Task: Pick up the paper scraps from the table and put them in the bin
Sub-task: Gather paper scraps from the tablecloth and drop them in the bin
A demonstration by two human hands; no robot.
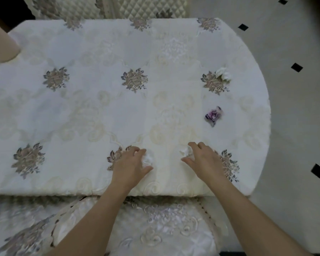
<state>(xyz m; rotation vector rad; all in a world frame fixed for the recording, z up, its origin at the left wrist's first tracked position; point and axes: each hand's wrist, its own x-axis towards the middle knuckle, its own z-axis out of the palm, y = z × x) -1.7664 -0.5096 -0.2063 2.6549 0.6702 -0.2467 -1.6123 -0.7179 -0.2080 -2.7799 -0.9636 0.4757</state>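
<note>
Near the table's front edge, my left hand (pixel 130 163) curls its fingers and thumb around a white crumpled paper scrap (pixel 148 159). My right hand (pixel 201 157) does the same around a second white scrap (pixel 186 151), fingers touching it. Both scraps still lie on the cloth. A purple crumpled scrap (pixel 213 115) rests further back on the right. Another white scrap (pixel 224 73) lies at the far right on a flower print. No bin is in view.
The table (pixel 81 111) wears a cream cloth with embroidered flowers; its right end is rounded. A covered chair seat (pixel 155 228) sits below the front edge. Quilted chair backs (pixel 137 8) stand behind. A beige object (pixel 2 45) is at the left edge.
</note>
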